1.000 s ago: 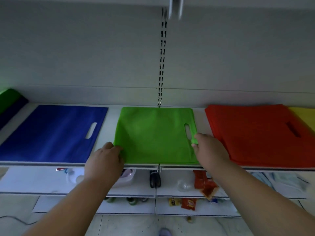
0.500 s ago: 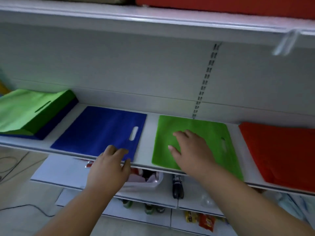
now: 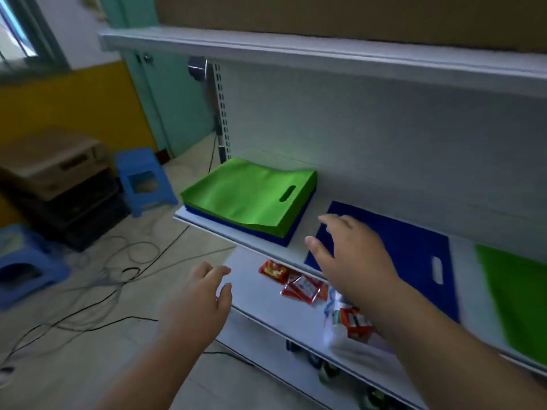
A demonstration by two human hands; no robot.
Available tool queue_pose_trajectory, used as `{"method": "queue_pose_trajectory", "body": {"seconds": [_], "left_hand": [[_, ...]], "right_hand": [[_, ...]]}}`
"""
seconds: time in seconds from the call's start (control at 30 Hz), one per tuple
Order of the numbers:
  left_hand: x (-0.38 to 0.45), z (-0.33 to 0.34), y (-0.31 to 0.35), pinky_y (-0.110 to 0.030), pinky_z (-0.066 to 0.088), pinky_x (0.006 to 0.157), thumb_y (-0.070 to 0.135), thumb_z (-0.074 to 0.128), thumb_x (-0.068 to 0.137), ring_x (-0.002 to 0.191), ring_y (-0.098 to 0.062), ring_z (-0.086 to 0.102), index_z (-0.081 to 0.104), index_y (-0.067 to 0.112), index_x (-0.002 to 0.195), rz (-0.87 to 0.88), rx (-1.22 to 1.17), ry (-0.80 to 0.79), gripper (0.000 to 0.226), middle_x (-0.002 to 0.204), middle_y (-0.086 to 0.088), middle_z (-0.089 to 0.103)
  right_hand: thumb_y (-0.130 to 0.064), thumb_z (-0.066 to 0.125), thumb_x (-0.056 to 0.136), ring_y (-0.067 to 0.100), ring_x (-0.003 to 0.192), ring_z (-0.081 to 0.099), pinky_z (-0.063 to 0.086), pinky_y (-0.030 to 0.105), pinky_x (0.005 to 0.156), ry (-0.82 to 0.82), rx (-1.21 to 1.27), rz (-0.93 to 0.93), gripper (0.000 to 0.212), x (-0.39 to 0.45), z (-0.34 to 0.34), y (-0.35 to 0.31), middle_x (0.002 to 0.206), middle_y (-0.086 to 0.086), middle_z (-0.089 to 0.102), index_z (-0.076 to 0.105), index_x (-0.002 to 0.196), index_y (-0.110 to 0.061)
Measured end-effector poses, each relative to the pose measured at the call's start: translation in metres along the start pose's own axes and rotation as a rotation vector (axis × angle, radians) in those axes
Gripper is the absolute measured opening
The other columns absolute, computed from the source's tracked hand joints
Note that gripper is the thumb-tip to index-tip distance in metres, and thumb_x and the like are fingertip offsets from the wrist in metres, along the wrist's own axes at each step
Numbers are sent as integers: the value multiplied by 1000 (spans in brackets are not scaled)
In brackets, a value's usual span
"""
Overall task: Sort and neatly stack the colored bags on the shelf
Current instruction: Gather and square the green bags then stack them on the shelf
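Observation:
A thick stack of bags with green ones on top (image 3: 251, 196) and blue ones beneath (image 3: 291, 233) lies at the left end of the white shelf (image 3: 299, 247). To its right a single blue bag (image 3: 414, 244) lies flat, and a green bag (image 3: 518, 294) lies at the right edge of view. My right hand (image 3: 352, 253) hovers with spread fingers over the blue bag's left end, holding nothing. In front of the shelf and lower, my left hand (image 3: 204, 294) is open and empty.
The lower shelf (image 3: 260, 294) carries red snack packets (image 3: 299, 284) and a white bag. An upper shelf (image 3: 296, 51) overhangs. On the floor to the left are cables (image 3: 103, 276), two blue stools (image 3: 145, 179) and a stack of boxes (image 3: 53, 173).
My view has swung left, bringing the thick green and blue stack into view. My right hand left the green bag and moved over the blue one. My left hand dropped away from the shelf edge.

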State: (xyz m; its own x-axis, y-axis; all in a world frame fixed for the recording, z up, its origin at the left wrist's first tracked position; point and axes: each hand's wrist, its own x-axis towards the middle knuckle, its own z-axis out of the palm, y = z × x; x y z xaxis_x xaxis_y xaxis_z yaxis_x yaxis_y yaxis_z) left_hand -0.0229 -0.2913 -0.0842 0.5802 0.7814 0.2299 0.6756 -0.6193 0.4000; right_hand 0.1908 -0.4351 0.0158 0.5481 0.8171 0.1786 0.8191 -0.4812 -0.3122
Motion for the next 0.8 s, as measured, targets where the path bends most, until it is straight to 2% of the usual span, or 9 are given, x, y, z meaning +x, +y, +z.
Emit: {"method": "queue_pose_trajectory", "body": {"seconds": [0.13,0.2,0.3,0.43,0.53,0.63,0.7,0.8], "left_hand": [[34,-3,-38,-30,50,63,33,54,92,71,-12,57,64,29,118,-50,-21,7,28,109,9,58],[57,0,-52,-28,46,57,33,55,90,67,-14,56,67,28,115,-45,4,25,28,103,8,60],[92,1,-69,-24,36,54,27,66,86,71,-19,61,70,25,111,-43,63,26,25,99,3,63],[133,-8,-92,-27,39,58,27,65,87,81,-23,64,68,25,115,-8,90,-11,29,102,1,65],[163,-9,-113,-26,42,57,30,61,90,77,-22,62,64,29,120,6,65,-37,31,106,2,63],[198,-6,-137,-26,44,51,33,57,92,65,-17,55,59,31,127,68,31,-74,35,95,5,54],[218,-4,-151,-23,38,47,33,58,91,60,-15,51,59,31,128,135,23,-115,37,90,6,48],[244,1,-163,-25,41,46,33,61,89,56,-19,51,62,31,123,227,-3,-169,34,88,4,44]], "right_hand": [[-51,41,98,23,119,48,42,39,95,-2,-46,-5,52,46,18,-28,132,5,53,43,140,-19],[-51,42,97,24,117,49,43,39,94,7,-49,0,52,71,28,-33,131,6,54,44,139,-19],[-49,47,95,29,108,54,46,40,89,47,-73,-6,51,111,43,-35,122,11,60,50,134,-15],[-43,58,91,35,92,60,49,41,78,114,-112,25,44,149,55,-42,103,16,65,59,119,-9],[-43,61,88,35,85,61,50,41,73,146,-165,52,40,163,66,-46,95,15,66,61,111,-10],[-48,55,89,33,89,58,48,39,75,121,-244,183,40,163,79,-53,98,11,67,61,108,-13],[-51,53,90,32,93,54,42,36,74,94,-292,308,41,155,90,-63,101,8,68,61,110,-16],[-53,53,89,32,91,52,33,35,67,69,-384,417,42,141,111,-79,91,7,70,63,109,-17]]}}
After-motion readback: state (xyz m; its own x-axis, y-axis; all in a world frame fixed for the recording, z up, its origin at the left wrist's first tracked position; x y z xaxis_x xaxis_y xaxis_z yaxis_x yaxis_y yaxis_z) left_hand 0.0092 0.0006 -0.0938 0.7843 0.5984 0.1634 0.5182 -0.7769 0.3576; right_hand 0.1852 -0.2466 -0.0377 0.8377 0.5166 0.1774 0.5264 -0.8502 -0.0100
